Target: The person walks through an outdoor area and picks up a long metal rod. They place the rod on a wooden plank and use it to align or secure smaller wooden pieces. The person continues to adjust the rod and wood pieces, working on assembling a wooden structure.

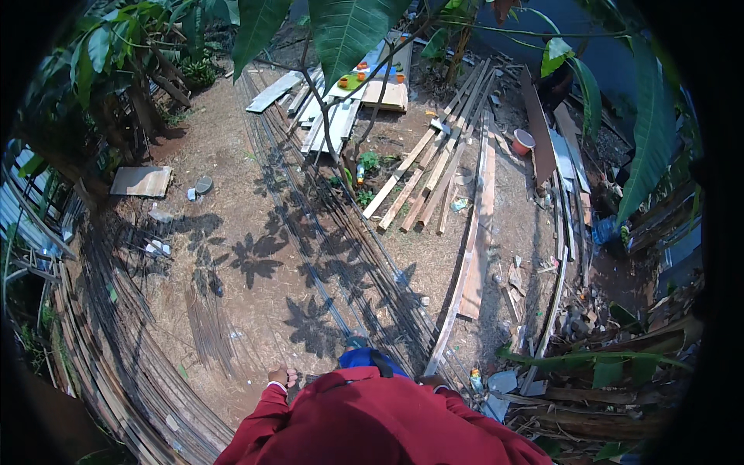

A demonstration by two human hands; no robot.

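My left hand [284, 377] hangs low over the bare ground, out of a red sleeve with a pale band at the wrist. Its fingers are loosely curled, and I see nothing in them. My right hand [434, 381] is a dark shape in shadow beside my body, near the lower end of a long board [470, 283]. Its fingers are hidden. Between my hands, blue cloth [372, 359] shows past my red top. Long thin dark rods [341, 229] lie on the ground ahead, running from the far left toward my right side.
Timber beams [434, 170] lie spread ahead; white boards [329, 124] are stacked beyond. Small orange pots [342, 82] sit behind them. Long strips [101, 364] are piled left. A reddish bucket [523, 141] stands right. Leaves [353, 31] hang overhead. Debris [589, 325] litters the right.
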